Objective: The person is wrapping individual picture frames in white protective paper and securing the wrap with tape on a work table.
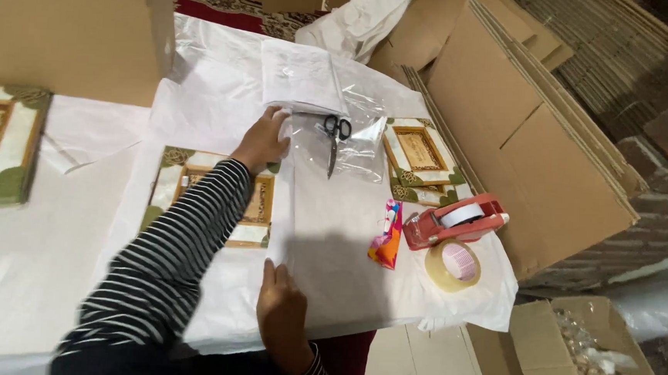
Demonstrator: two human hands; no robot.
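Your left hand (263,139) reached forward in its striped sleeve (175,255), fingers curled over the far edge of a white paper sheet (330,249), pinching that edge just below a stack of folded white paper (298,81). Your right hand (281,312) lay near you, fingers together and flat, pressing the near edge of the same sheet. The sheet lay on the surface (20,269), which was covered in more white paper, and partly overlapped a framed picture (259,210) with a green and cream border; your left arm crossed over that frame.

Just right of your left hand sat black-handled scissors (335,137) on clear plastic film (360,147), blades pointing toward you. Past them a second framed picture (421,158) lay near the surface's right edge. Closer to you on the right: an orange and pink packet (387,241), a red tape dispenser (459,221) and a loose roll of clear tape (453,266), all just beside each other.

A third frame (0,148) lay at far left. A cardboard box (73,25) stood at upper left, flat cardboard sheets (523,129) leaned at right, and an open carton (571,349) sat on the floor.
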